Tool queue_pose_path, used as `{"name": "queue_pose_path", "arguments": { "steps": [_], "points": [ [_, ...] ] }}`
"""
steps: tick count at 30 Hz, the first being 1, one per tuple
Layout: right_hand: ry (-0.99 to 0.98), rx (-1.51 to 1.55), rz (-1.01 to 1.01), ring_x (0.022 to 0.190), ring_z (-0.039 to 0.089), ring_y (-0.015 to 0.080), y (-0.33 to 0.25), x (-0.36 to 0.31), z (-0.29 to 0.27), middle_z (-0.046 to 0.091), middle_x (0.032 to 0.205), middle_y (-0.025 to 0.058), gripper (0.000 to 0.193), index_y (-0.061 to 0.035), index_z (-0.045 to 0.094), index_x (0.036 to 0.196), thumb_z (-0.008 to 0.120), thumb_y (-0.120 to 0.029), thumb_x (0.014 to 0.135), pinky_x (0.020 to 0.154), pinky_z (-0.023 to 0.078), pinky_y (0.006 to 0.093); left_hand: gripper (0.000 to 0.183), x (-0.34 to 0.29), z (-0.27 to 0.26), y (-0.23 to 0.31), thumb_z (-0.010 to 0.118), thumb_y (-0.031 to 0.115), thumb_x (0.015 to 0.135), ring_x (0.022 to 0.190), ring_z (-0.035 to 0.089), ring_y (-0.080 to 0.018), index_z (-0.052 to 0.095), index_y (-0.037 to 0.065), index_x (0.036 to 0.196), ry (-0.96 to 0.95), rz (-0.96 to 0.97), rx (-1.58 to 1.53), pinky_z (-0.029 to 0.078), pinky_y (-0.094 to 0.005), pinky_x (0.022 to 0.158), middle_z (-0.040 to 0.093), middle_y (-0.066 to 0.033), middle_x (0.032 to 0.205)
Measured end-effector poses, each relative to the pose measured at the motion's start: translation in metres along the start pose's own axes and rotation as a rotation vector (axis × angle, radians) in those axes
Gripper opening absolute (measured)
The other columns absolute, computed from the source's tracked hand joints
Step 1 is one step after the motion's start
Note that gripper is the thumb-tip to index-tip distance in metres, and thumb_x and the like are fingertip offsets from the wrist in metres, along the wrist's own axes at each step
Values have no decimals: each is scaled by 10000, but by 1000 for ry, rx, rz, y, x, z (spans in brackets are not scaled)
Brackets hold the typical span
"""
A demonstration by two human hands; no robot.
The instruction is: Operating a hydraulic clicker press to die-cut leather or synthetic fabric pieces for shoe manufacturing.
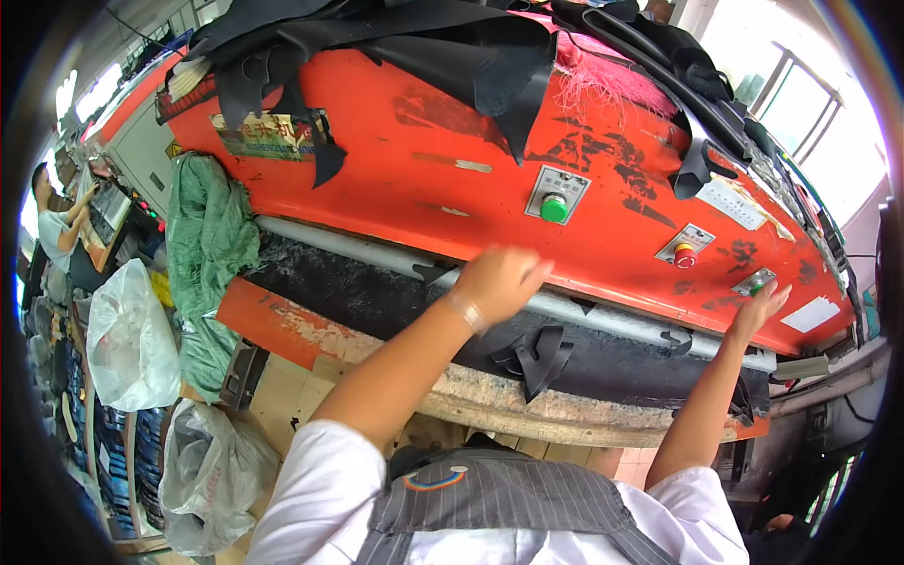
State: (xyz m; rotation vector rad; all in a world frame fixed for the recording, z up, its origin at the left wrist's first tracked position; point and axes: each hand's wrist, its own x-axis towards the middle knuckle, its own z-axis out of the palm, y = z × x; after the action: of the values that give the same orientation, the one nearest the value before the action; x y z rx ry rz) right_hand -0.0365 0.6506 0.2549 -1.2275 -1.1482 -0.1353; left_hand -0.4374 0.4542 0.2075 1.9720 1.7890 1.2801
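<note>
My left hand (506, 282) is over the grey roller (372, 256) of a large orange machine (377, 160). Motion smears its fingers, so whether it holds anything cannot be told. My right hand (761, 309), fingers stretched out, is at the machine's right end beside a small switch plate (754, 282); I cannot tell whether it touches it. A cut black sheet piece (543, 362) lies on the dark feed bed (621, 367) between my arms. Smaller black scraps lie along the roller.
A green push button (554, 208) and a red stop button (685, 255) are on the machine's front. Black sheets (452, 56) and pink fibres (612, 80) drape its top. Green sacking (209, 254) and clear plastic bags (133, 336) stand left. Another person (58, 226) works far left.
</note>
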Motion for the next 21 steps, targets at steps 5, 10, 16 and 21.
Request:
{"name": "queue_pose_path", "arguments": {
  "steps": [5,10,16,21],
  "points": [
    [-225,256,-37,1228,455,224,-23,-58,-45,483,1319,149,429,14,434,1341,493,-233,995,1042,348,353,329,-157,-20,-33,567,358,887,806,617,-328,691,73,781,-318,-370,112,490,-426,747,650,-117,831],
    [-793,482,-83,1075,555,226,-135,-205,18,561,1212,125,386,-41,543,1231,636,-196,891,936,437,346,258,-208,1,-37,590,289,852,895,588,-270,699,73,763,-89,-295,327,442,-418,845,647,-69,818],
    [-1277,458,-316,1000,592,301,-220,-289,37,617,1043,167,423,-16,566,1177,679,-259,849,833,482,393,248,-207,-7,-19,603,252,807,840,589,-275,686,48,692,-48,-395,383,449,-412,807,642,-90,781],
    [-1388,20,-504,1043,579,360,-204,-328,65,575,1129,178,555,-29,529,1231,640,-417,850,827,501,442,259,-210,-40,-23,588,287,823,848,616,-312,705,83,713,-474,-528,197,482,-437,782,650,-115,797]
  ]
}}
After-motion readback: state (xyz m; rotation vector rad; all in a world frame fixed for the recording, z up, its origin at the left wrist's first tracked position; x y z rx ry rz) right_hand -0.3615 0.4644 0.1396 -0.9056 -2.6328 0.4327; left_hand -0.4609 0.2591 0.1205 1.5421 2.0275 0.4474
